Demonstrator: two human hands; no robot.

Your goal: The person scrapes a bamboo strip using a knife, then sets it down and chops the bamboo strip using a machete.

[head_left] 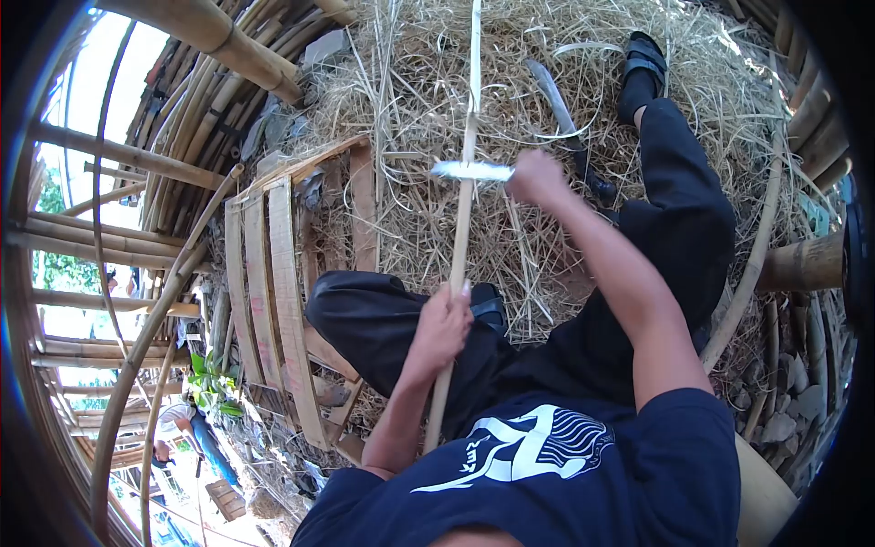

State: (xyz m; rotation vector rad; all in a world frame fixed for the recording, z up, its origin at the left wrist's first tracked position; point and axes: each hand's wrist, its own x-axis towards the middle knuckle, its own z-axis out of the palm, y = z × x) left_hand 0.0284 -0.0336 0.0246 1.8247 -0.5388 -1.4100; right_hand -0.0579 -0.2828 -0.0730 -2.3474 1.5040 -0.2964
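I see a curved blade (554,96) just beyond the right hand (536,178) and a wooden pallet (284,292) left of the left hand (444,321), which clamps a slender, pale pole (461,228); the right grips a blurred knife (493,172) across it.

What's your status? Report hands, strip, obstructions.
Left hand gripping pale strip. Right hand holding bright blade across it. Curved knife lying on shavings near right hand, clear of strip.
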